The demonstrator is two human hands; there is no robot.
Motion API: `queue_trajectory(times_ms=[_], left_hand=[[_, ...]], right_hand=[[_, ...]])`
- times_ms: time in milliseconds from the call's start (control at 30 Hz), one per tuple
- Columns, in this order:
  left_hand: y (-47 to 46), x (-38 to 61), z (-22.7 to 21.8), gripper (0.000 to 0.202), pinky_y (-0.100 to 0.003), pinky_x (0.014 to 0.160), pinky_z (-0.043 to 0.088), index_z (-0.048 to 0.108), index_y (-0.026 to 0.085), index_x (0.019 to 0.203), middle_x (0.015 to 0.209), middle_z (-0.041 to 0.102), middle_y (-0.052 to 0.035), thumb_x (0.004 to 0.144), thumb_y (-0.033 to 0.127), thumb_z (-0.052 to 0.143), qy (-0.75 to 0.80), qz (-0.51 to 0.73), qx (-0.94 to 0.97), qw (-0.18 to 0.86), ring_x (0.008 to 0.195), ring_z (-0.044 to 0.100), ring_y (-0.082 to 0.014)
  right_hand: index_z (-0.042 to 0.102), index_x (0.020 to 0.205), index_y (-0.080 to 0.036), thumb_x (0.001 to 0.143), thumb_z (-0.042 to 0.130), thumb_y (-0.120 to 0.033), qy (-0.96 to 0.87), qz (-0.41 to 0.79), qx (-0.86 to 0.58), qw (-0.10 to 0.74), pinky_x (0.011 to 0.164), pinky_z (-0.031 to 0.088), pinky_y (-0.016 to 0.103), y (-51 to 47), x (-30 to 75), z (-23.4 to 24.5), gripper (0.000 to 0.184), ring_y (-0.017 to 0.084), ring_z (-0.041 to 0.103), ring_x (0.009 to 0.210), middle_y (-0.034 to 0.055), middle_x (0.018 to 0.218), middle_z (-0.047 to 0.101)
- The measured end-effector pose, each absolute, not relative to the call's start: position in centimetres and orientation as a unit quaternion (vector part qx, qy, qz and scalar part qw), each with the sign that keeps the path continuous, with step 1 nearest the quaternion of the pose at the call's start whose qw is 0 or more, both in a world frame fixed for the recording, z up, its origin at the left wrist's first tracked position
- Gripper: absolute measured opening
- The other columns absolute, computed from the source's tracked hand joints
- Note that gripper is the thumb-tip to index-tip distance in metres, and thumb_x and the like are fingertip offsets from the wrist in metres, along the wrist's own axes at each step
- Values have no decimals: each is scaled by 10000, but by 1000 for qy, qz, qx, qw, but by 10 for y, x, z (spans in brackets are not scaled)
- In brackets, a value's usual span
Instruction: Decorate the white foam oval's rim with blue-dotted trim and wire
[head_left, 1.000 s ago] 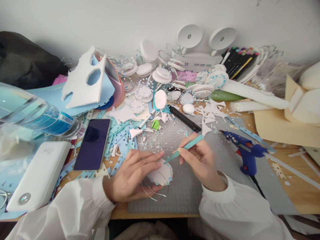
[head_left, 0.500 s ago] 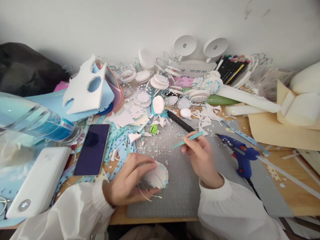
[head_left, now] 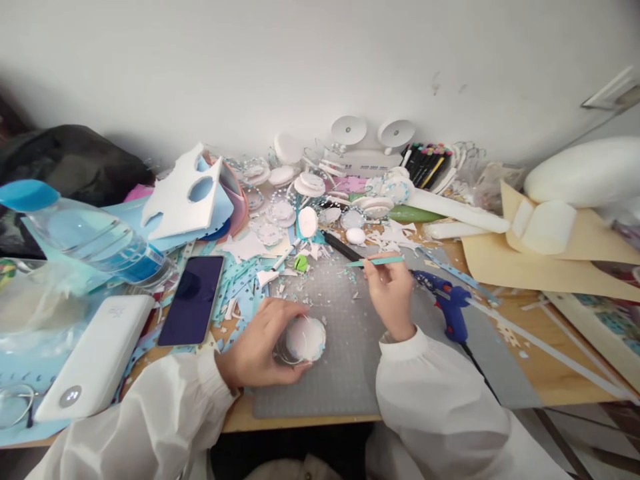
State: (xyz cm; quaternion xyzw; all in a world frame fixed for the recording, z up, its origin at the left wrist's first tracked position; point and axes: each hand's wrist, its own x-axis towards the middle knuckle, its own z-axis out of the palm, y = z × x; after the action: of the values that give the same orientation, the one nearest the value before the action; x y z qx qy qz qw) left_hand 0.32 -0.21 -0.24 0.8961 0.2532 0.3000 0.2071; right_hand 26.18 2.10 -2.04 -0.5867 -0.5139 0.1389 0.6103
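My left hand (head_left: 263, 347) grips a round white foam disc (head_left: 306, 338) with a blue speckled rim and thin wire loops, tilted up off the grey cutting mat (head_left: 345, 373). My right hand (head_left: 391, 293) holds teal tweezers (head_left: 376, 261) level above the mat, tip pointing left, well apart from the disc. Both arms wear white sleeves.
A blue glue gun (head_left: 447, 300) lies right of my right hand. A dark phone (head_left: 193, 300), a white power bank (head_left: 97, 353) and a water bottle (head_left: 90, 237) lie at the left. Paper scraps, foam discs (head_left: 310, 183), a black pen (head_left: 340, 245), markers (head_left: 425, 160) and tan paper (head_left: 540, 260) crowd the back.
My left hand has lifted and tilted the disc off the mat. My right hand drew the tweezers up and away from the disc. The camera pulled back and upward.
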Motion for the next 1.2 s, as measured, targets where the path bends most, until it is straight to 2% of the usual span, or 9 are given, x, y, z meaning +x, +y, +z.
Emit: queue_trajectory(times_ms=[200, 467, 800, 1200], left_hand=[[-4, 3, -3, 687, -414, 860, 466, 384, 193, 1315, 1081, 636, -103, 725, 303, 719, 204, 239, 924, 216, 942, 614, -266], [-6, 0, -8, 782, -446, 909, 450, 335, 219, 1340, 1144, 606, -108, 683, 267, 756, 208, 195, 936, 206, 997, 588, -290], [-6, 0, -9, 880, -456, 873, 451, 310, 242, 1319, 1075, 614, -84, 616, 276, 838, 200, 172, 944, 198, 927, 596, -283], [-7, -1, -14, 801, -459, 877, 450, 356, 235, 1290, 1087, 635, -97, 649, 367, 817, 196, 185, 943, 195, 935, 601, -287]], right_hand=[[620, 815, -206, 853, 639, -346, -551, 98, -595, 577, 634, 519, 315, 24, 265, -18, 146, 182, 636, 635, 41, 759, 674], [636, 781, -220, 850, 605, -306, -562, 98, -596, 566, 625, 551, 281, 28, 263, -21, 114, 197, 704, 687, 46, 768, 738], [634, 838, -228, 883, 567, -324, -576, 130, -601, 539, 663, 554, 293, 33, 258, -28, 126, 199, 704, 734, 39, 829, 737], [645, 870, -224, 871, 587, -405, -554, 154, -604, 552, 775, 554, 366, 41, 259, -38, 191, 241, 709, 848, 64, 884, 744]])
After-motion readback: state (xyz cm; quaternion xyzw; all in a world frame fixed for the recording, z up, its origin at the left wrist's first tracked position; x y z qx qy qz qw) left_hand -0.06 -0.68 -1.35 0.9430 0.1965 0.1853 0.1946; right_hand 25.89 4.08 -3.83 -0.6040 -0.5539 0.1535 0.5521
